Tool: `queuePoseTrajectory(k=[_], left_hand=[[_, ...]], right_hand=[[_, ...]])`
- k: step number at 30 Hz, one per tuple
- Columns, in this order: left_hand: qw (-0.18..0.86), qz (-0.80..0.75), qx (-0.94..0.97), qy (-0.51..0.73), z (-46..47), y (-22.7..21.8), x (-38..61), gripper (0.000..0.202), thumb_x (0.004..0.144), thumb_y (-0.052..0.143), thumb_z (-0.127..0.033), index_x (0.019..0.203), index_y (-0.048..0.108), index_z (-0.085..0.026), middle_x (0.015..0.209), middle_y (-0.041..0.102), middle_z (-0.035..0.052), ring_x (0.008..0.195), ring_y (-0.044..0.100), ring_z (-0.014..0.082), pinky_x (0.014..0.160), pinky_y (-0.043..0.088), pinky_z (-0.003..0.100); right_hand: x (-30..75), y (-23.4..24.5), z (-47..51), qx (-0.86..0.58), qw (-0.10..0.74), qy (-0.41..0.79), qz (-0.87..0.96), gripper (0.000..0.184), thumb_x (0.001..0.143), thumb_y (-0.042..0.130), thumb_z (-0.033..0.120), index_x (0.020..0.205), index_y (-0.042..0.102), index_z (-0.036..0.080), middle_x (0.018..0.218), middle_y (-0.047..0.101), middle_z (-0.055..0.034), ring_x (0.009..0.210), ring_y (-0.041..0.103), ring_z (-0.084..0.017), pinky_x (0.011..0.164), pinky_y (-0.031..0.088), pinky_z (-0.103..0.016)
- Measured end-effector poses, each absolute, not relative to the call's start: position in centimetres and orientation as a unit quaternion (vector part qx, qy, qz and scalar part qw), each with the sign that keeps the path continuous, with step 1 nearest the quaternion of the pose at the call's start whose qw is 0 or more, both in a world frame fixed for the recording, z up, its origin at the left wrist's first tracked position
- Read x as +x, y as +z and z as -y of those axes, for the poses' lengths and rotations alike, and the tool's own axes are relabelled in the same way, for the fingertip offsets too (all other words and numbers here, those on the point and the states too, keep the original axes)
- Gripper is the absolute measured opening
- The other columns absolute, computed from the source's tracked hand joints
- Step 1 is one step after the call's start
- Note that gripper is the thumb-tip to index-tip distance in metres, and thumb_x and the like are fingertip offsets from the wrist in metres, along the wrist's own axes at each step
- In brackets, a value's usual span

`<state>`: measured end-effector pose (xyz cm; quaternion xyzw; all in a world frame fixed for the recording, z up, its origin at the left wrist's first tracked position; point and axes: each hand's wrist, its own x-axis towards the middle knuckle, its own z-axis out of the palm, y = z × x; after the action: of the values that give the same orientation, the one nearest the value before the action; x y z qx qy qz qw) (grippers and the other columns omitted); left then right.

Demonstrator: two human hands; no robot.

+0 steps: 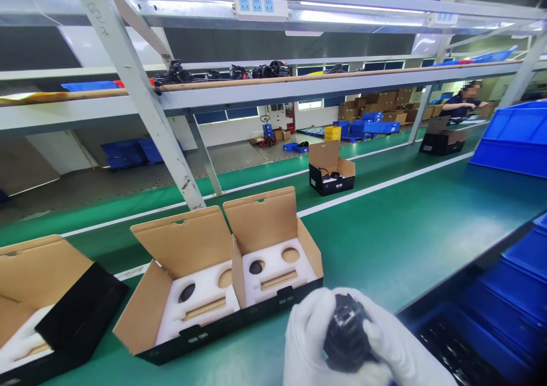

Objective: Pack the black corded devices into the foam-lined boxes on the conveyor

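At the lower middle of the head view, both my hands wear white gloves and are closed around a black round part point(347, 333) with ridges; its exact kind is unclear. My left hand point(305, 332) wraps its left side, and my right hand point(397, 340) grips it from the right. Just left of them stand two open cardboard boxes, the nearer one point(308, 290) and another beside it point(141, 312). Each has a white foam insert point(273, 263) with round and long cutouts. A dark round piece point(256, 267) sits in one cutout of each insert.
Another open box point(85, 306) stands at the left edge. Farther along the green belt point(384, 232) is an open box point(332, 183) holding black items. Blue bins point(508, 283) line the right side. A metal post point(141, 89) and shelf rise behind. One person point(461, 104) works far right.
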<state>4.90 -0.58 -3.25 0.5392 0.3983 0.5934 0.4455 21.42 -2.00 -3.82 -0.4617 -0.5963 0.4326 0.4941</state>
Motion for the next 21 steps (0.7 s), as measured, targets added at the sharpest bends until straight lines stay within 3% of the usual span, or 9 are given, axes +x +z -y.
queuePoseTrajectory(k=[3, 5, 8, 10, 13, 15, 17, 19, 21], left_hand=[[0.601, -0.339, 0.462, 0.558, -0.7, -2.2, 4.3, 0.058, 0.068, 0.082, -0.059, 0.109, 0.069, -0.02, 0.104, 0.07, 0.0123, 0.096, 0.067, 0.0321, 0.091, 0.055, 0.045], [0.674, -0.306, 0.409, 0.534, -1.7, -1.8, 3.7, 0.064, 0.084, 0.056, -0.072, 0.11, 0.067, -0.015, 0.099, 0.071, 0.0136, 0.094, 0.069, 0.0308, 0.09, 0.058, 0.045], [0.686, -0.282, 0.426, 0.518, -2.6, -1.6, 2.9, 0.062, 0.093, 0.043, -0.067, 0.118, 0.065, -0.015, 0.119, 0.068, 0.0145, 0.118, 0.062, 0.0301, 0.105, 0.052, 0.044], [0.673, -0.271, 0.462, 0.51, -3.1, -2.0, 2.5, 0.058, 0.089, 0.054, -0.064, 0.125, 0.063, -0.019, 0.136, 0.06, 0.0114, 0.137, 0.046, 0.0293, 0.114, 0.043, 0.042], [0.698, -0.261, 0.484, 0.459, -3.9, -3.5, 1.4, 0.067, 0.076, 0.064, -0.07, 0.12, 0.067, -0.019, 0.137, 0.059, 0.011, 0.147, 0.03, 0.0304, 0.115, 0.039, 0.044], [0.745, -0.263, 0.473, 0.39, -4.1, -5.1, 0.2, 0.077, 0.078, 0.048, -0.082, 0.104, 0.071, -0.013, 0.117, 0.068, 0.0186, 0.132, 0.05, 0.0369, 0.107, 0.046, 0.055], [0.791, -0.274, 0.438, 0.326, -3.6, -6.8, -1.2, 0.09, 0.083, 0.025, -0.087, 0.093, 0.07, -0.01, 0.096, 0.071, 0.0203, 0.101, 0.068, 0.0348, 0.097, 0.052, 0.06], [0.82, -0.287, 0.403, 0.288, -2.1, -8.2, -2.8, 0.085, 0.086, 0.028, -0.084, 0.1, 0.067, -0.01, 0.096, 0.07, 0.0164, 0.091, 0.069, 0.0287, 0.094, 0.054, 0.056], [0.834, -0.296, 0.377, 0.273, -0.1, -9.0, -4.2, 0.066, 0.091, 0.044, -0.072, 0.115, 0.063, -0.014, 0.11, 0.068, 0.0128, 0.099, 0.066, 0.0256, 0.095, 0.053, 0.051]], right_hand=[[22.0, -1.0, 1.0, -0.435, 0.45, 0.418, 0.658, 0.057, 0.094, 0.048, 0.062, 0.137, 0.053, 0.024, 0.115, 0.071, -0.0113, 0.097, 0.071, -0.025, 0.088, 0.059, -0.039], [22.1, -0.1, 0.2, -0.468, 0.42, 0.252, 0.736, 0.061, 0.09, 0.061, 0.049, 0.145, 0.043, 0.026, 0.118, 0.069, -0.0105, 0.088, 0.071, -0.021, 0.084, 0.059, -0.037], [20.6, 1.5, -0.8, -0.424, 0.337, -0.029, 0.84, 0.071, 0.08, 0.07, 0.025, 0.145, 0.042, 0.029, 0.132, 0.063, -0.0098, 0.087, 0.068, -0.021, 0.077, 0.056, -0.035], [19.1, 3.2, -1.2, -0.359, 0.304, -0.106, 0.876, 0.055, 0.079, 0.066, 0.019, 0.132, 0.053, 0.029, 0.123, 0.068, -0.0046, 0.077, 0.064, -0.019, 0.065, 0.05, -0.031], [17.2, 5.9, -2.1, -0.339, 0.319, -0.121, 0.877, 0.027, 0.082, 0.064, 0.021, 0.108, 0.06, 0.028, 0.106, 0.07, 0.0017, 0.068, 0.057, -0.015, 0.06, 0.043, -0.028], [16.7, 7.1, -3.6, -0.394, 0.356, -0.108, 0.841, 0.023, 0.083, 0.066, 0.023, 0.104, 0.059, 0.027, 0.105, 0.068, 0.0022, 0.078, 0.061, -0.015, 0.067, 0.046, -0.026], [16.3, 7.4, -5.8, -0.472, 0.393, -0.109, 0.781, 0.029, 0.084, 0.068, 0.027, 0.111, 0.058, 0.027, 0.108, 0.068, 0.0019, 0.089, 0.065, -0.016, 0.076, 0.048, -0.026], [16.0, 6.5, -8.5, -0.552, 0.385, -0.122, 0.73, 0.037, 0.085, 0.067, 0.032, 0.12, 0.056, 0.027, 0.118, 0.068, -0.0002, 0.099, 0.067, -0.02, 0.081, 0.049, -0.029], [15.7, 4.8, -11.4, -0.63, 0.291, -0.105, 0.713, 0.041, 0.088, 0.062, 0.038, 0.127, 0.053, 0.028, 0.13, 0.064, -0.0028, 0.106, 0.066, -0.025, 0.078, 0.05, -0.034]])
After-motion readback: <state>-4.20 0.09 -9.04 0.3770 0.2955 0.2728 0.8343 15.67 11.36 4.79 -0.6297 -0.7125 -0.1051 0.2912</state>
